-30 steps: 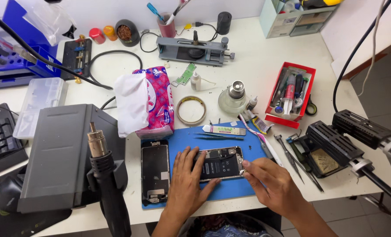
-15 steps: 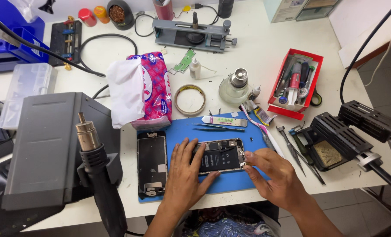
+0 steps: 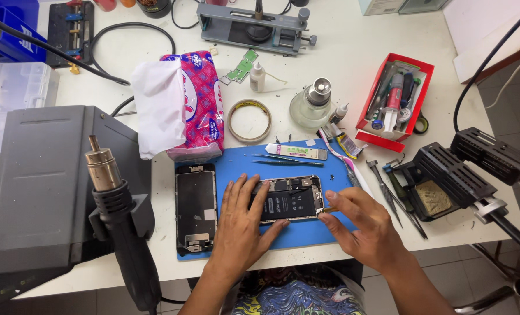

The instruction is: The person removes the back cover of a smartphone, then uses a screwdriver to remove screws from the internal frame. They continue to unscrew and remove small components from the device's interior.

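Phone (image 3: 288, 200), opened, one of it, lies on the blue mat (image 3: 306, 236) with its long axis left to right; which end is its top I cannot tell. The left hand (image 3: 241, 226) rests flat on the phone's left part, fingers (image 3: 243, 192) spread and pressing down. The right hand (image 3: 365, 224) sits at the phone's right edge, thumb and forefinger pressed together on a small thin tool (image 3: 328, 210) whose tip touches that edge.

Just left of the left hand lies one detached screen (image 3: 195, 207), long axis running away from the person, half on the mat. Above the phone on the mat are one pair of tweezers (image 3: 286, 162) and one flat white strip (image 3: 298, 151). Beyond the mat stand one tape roll (image 3: 249, 121), one glass bottle (image 3: 311, 105), two small dropper bottles (image 3: 257, 76), one tissue pack (image 3: 187, 105) and one red tray (image 3: 395, 99) of tools. One hot-air gun (image 3: 120, 210) stands at the left against a grey station (image 3: 44, 181); one black holder (image 3: 441, 181) sits to the right.

Against half a second ago, the left hand has kept its place on the phone, while the right hand has drawn in closer to the phone's right edge. The phone has not shifted on the mat.
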